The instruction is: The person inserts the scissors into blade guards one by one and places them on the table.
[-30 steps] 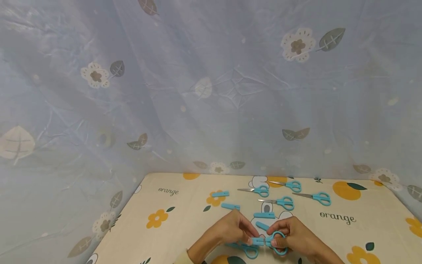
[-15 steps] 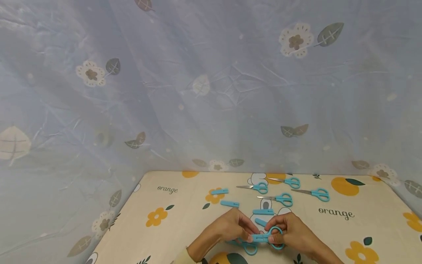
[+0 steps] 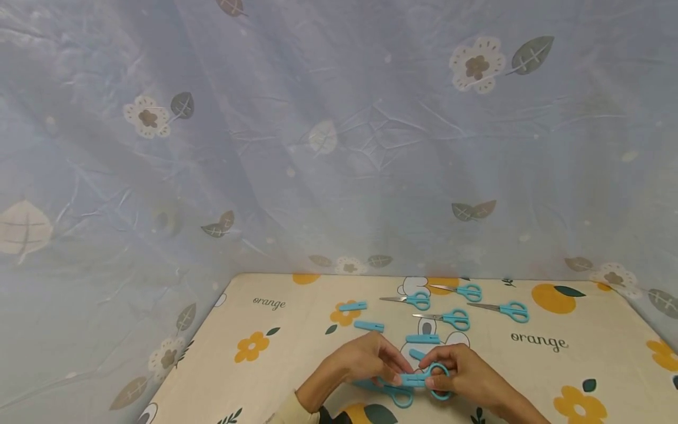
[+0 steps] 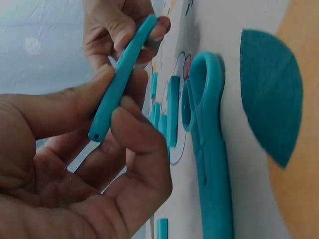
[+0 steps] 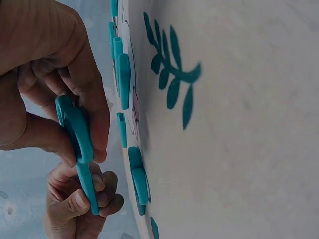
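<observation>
In the head view my left hand [image 3: 365, 358] pinches a turquoise blade cover [image 3: 412, 380] between thumb and fingers. My right hand [image 3: 462, 372] holds a pair of turquoise-handled scissors [image 3: 439, 367] by the finger loops. The blades are hidden inside the cover, whose mouth sits right at the handles. In the left wrist view the cover [image 4: 113, 102] tilts upward between my left fingertips, the right hand [image 4: 112, 32] beyond it. The right wrist view shows the scissors' handle [image 5: 77, 127] edge-on in my right fingers. Another covered pair of scissors [image 3: 402, 398] lies on the table just below both hands.
Several uncovered scissors [image 3: 457, 320] lie at the back of the patterned tablecloth [image 3: 296, 353], blades pointing left. Loose turquoise covers [image 3: 369, 326] lie in front and to the left of them, one [image 3: 416, 354] partly behind my right fingers. A pale flowered curtain [image 3: 339, 176] hangs behind.
The gap between the cover and the scissors' handles has closed as my hands came together, covering the blades. Both hands have then shifted slightly left.
</observation>
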Demonstrator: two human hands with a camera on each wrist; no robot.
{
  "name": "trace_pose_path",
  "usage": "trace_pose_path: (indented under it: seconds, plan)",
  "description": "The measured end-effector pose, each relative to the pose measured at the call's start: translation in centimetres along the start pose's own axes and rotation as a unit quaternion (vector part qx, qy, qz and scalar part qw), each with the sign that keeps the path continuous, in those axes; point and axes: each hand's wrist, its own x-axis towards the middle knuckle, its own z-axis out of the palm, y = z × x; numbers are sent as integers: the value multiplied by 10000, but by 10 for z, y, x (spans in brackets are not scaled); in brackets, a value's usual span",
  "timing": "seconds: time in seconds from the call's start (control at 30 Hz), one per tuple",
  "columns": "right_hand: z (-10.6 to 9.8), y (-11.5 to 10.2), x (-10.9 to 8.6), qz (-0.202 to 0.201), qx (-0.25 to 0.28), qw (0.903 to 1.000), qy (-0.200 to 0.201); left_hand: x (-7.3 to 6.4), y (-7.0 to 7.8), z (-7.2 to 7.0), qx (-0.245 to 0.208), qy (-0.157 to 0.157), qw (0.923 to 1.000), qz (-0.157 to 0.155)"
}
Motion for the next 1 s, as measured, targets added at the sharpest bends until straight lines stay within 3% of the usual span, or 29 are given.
trace_pose_path:
  seconds: [0.43, 0.67, 1.0]
  plan:
    - [-3, 3, 0, 8, 427, 9985, -346, -1, -8, -12, -176, -160, 9997, -76]
    - [-10, 3, -5, 142, 276, 9995, -104, -6, -7, -21, -331, -218, 9992, 17]
    - [-32, 7, -14, 134, 68, 9999, 27, -15, -9, -44, -206, 65, 9998, 21]
